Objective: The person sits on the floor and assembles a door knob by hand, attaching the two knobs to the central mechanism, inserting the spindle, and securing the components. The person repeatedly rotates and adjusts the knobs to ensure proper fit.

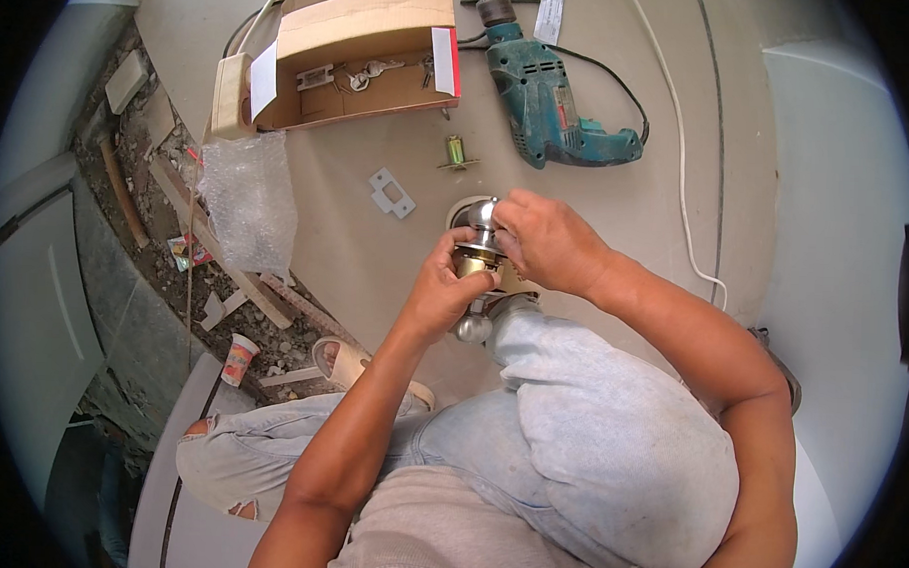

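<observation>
A silver door knob (483,215) with a brass-coloured body sits between my hands, above the floor near my knee. My left hand (436,298) grips the brass body, thumb across its front. On the knob's upper right side, the fingers of my right hand (554,242) are bent closed against the metal. A second round silver knob (474,328) shows just below my left thumb; whether it joins the first is hidden. Beyond my hands lie a small latch piece (456,152), brass and silver, and a flat metal strike plate (393,194).
An opened cardboard box (369,16) holds keys (359,81) and small hardware. To its right lies a teal power drill (541,97) with a black cord. Bubble wrap (247,202) and a strip of rubble with wood scraps (192,215) are left. A white cable (682,162) crosses the floor at right.
</observation>
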The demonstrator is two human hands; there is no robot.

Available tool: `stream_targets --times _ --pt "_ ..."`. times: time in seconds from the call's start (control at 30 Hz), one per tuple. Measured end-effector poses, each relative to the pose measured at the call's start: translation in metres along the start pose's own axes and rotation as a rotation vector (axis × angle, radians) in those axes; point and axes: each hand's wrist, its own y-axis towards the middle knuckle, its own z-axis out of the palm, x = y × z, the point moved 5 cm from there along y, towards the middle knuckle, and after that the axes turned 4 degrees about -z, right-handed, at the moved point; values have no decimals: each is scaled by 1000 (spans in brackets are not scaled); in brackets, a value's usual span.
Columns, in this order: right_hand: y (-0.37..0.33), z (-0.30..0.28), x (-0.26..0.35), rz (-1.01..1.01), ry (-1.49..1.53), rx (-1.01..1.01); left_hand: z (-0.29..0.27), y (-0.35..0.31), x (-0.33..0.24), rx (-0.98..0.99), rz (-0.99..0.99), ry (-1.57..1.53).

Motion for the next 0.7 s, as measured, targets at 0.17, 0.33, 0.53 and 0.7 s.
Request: stream_targets --times 0.17,0.33,0.53,0.7 --pt "4 1 7 -8 -61 47 -3 1 -1 14 5 14" --pt "6 0 7 -11 -39 51 -5 1 -2 39 -36 10" --pt "11 -2 5 -14 -11 92 -5 1 -5 59 -88 -14" --pt "11 -21 4 -34 12 26 0 -2 -15 62 -101 -91"
